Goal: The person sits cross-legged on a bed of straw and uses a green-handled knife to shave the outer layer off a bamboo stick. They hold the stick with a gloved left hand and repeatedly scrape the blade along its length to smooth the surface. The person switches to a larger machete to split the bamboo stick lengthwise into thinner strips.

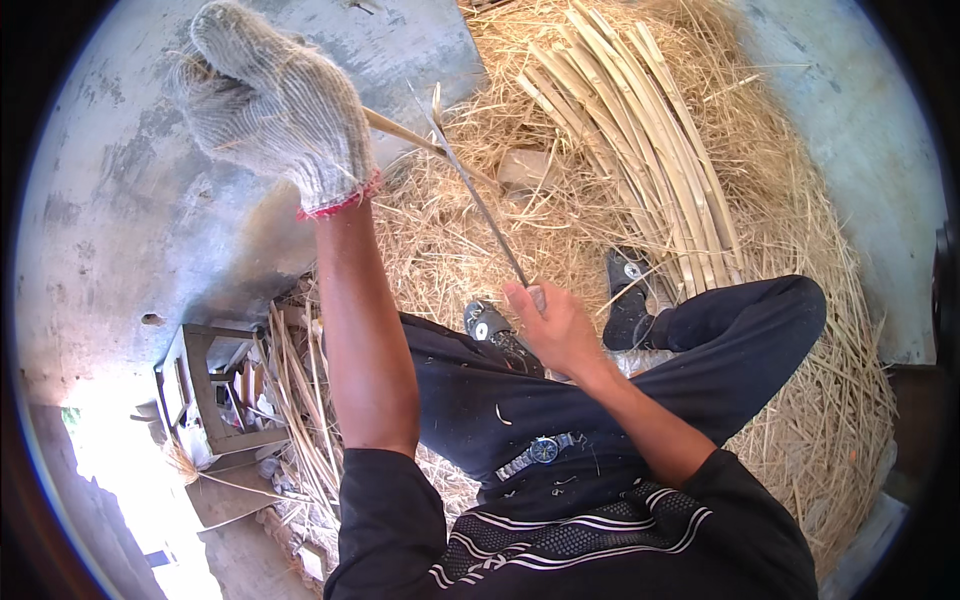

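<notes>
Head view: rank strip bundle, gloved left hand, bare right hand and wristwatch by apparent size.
1. Strip bundle, by overall spread
2. Gloved left hand, perhaps enlarged by nearness to the camera
3. Bare right hand
4. Wristwatch

Daylight is ample overall, strongest at lower left, where a burnt-out patch [125, 500] has gone white with detail lost. The grey-blue surface [110, 250] above it carries a pale sheen. Straw [430, 235] is brightly lit, its shadows soft; the dark trousers [720, 350] retain little fold detail. Knitted ribs on the gloved left hand [275, 115] are legible. Fisheye distortion is marked — long edges bow toward the rim, corners fall to black — with bluish fringing along the left rim.
</notes>
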Demonstrator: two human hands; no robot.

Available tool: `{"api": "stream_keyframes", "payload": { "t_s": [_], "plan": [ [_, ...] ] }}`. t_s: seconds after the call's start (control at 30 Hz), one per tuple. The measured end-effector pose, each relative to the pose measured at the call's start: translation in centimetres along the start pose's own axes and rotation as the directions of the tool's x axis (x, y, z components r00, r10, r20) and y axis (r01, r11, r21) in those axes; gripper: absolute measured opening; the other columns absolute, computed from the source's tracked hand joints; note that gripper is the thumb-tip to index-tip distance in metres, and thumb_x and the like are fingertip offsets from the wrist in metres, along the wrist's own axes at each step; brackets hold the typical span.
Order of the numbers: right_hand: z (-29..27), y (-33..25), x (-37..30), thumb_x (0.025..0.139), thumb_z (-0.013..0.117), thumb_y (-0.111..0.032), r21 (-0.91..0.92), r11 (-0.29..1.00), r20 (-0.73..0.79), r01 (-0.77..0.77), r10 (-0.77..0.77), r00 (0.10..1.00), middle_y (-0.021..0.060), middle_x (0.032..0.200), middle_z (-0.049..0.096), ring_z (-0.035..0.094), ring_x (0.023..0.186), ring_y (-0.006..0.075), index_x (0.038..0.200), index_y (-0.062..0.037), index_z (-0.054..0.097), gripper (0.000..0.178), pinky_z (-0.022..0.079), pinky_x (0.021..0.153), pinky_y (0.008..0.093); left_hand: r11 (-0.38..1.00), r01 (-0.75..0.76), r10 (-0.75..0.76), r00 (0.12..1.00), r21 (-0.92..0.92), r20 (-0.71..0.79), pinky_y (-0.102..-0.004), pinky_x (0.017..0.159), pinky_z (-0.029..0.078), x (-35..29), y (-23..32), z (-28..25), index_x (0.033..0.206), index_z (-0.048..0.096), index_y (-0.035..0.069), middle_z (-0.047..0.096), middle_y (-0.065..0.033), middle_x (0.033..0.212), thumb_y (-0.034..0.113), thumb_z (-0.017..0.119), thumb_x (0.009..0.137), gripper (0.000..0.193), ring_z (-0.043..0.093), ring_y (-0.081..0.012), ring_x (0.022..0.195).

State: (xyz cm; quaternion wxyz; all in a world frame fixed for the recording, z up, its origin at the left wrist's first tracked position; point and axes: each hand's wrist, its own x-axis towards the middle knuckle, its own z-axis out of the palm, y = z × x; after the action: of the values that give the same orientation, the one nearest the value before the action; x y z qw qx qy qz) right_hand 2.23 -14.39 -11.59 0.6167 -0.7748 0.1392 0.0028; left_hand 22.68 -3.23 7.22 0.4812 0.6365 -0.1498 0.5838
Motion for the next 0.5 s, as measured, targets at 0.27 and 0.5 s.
{"api": "stream_keyframes", "payload": {
  "t_s": [0.27, 0.5],
  "plan": [
    [-0.2, 1.4, 1.0, 0.096, 0.058, -0.045, -0.067, 0.994, -0.065, 0.081, -0.085, 0.994, 0.022, 0.056, 0.056, 0.059, 0.052, 0.0371, 0.07, 0.0061, 0.056, 0.057, 0.044, 0.053, 0.047, 0.937, 0.147, -0.142, 0.989, -0.317, 0.039, -0.0225, 0.043, 0.042, -0.3, 0.2, -0.7, 0.077, 0.05, 0.003, 0.048, -0.0027, 0.064, 0.033, 0.062, 0.097, 0.038, 0.046, -0.0105, 0.05],
    [-3.9, -3.1, -0.7, 0.096, 0.058, -0.044, -0.044, 0.997, 0.114, -0.071, 0.075, 0.991, 0.0191, 0.053, 0.055, 0.057, 0.049, 0.0357, 0.067, 0.0036, 0.055, 0.056, 0.044, 0.051, 0.0464, 0.744, 0.41, -0.274, 0.907, -0.527, 0.318, -0.0304, 0.045, 0.03, 0.6, 2.8, -2.1, 0.067, 0.041, 0.01, 0.031, 0.0014, 0.055, 0.039, 0.055, 0.099, 0.046, 0.025, -0.0128, 0.045]
  ]
}}
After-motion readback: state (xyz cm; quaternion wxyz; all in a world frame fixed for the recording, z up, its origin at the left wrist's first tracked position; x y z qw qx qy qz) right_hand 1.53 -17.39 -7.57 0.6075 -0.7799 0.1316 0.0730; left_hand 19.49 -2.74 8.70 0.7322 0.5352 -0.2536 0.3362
